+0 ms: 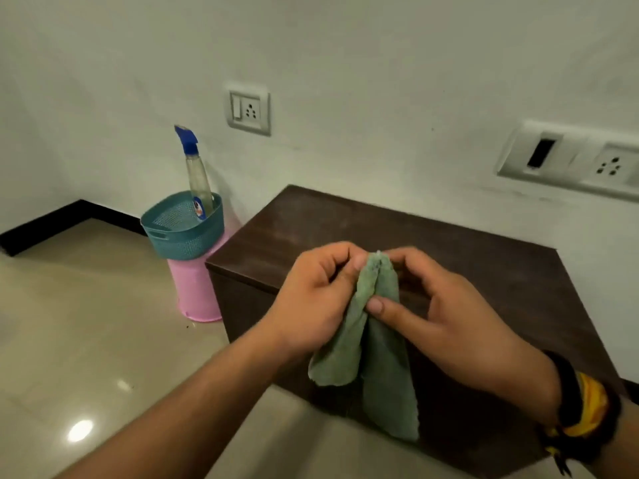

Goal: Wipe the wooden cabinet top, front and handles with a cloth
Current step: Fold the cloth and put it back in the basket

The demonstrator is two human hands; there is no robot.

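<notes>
A dark brown wooden cabinet [432,243] stands against the wall, its top facing me. Above its top I hold a green cloth [383,357] that hangs down in folds. My left hand [314,299] pinches the cloth's upper edge from the left. My right hand [439,305] grips the same edge from the right, thumb pressed on the fabric. The cloth does not touch the cabinet top as far as I can tell. The cabinet's front and handles are hidden from this angle.
To the cabinet's left a teal basket [173,236] sits on a pink bin [197,292] and holds a spray bottle [197,174] with a blue nozzle. Wall sockets [249,112] [570,160] are above. Glossy tiled floor [86,340] spreads to the left.
</notes>
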